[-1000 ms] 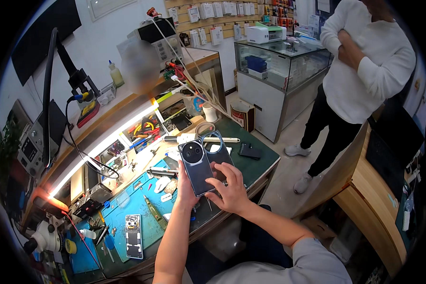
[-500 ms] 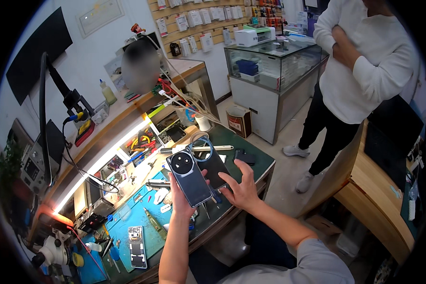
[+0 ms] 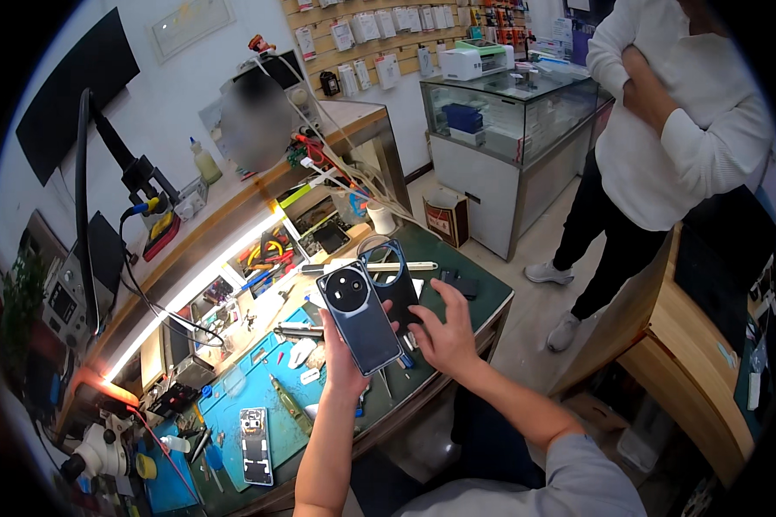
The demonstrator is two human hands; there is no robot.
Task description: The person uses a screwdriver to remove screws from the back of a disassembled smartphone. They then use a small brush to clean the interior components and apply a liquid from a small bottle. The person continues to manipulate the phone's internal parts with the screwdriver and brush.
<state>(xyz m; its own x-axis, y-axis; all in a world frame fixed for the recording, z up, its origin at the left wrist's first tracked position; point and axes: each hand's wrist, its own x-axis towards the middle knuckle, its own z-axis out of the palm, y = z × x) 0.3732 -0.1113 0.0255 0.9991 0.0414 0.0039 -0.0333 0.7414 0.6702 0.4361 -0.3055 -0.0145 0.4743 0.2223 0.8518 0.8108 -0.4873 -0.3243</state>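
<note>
My left hand (image 3: 343, 360) is closed round a dark smartphone (image 3: 366, 332) with silver edges, its back and large round camera ring turned up. Just right of the phone, partly hidden behind it, is a dark phone case (image 3: 399, 297) with a round camera opening. Left fingertips show at the case's near side; whether they grip it I cannot tell. My right hand (image 3: 451, 343) is beside the case with fingers spread, nothing held in it. A second phone (image 3: 255, 446), opened with its insides showing, lies on the blue mat (image 3: 233, 401).
A green-handled tool (image 3: 291, 405) and small parts lie on the mat. Pliers (image 3: 272, 250) and cables crowd the bench back beneath a bright light bar (image 3: 207, 280). A microscope (image 3: 99, 452) stands at the left. Across the bench, a person (image 3: 672, 138) stands near a glass display case (image 3: 513, 129).
The whole view has shifted a little, moving the scene rightward in the picture. The phone remains in my left hand, and my right hand stays by the case with fingers spread.
</note>
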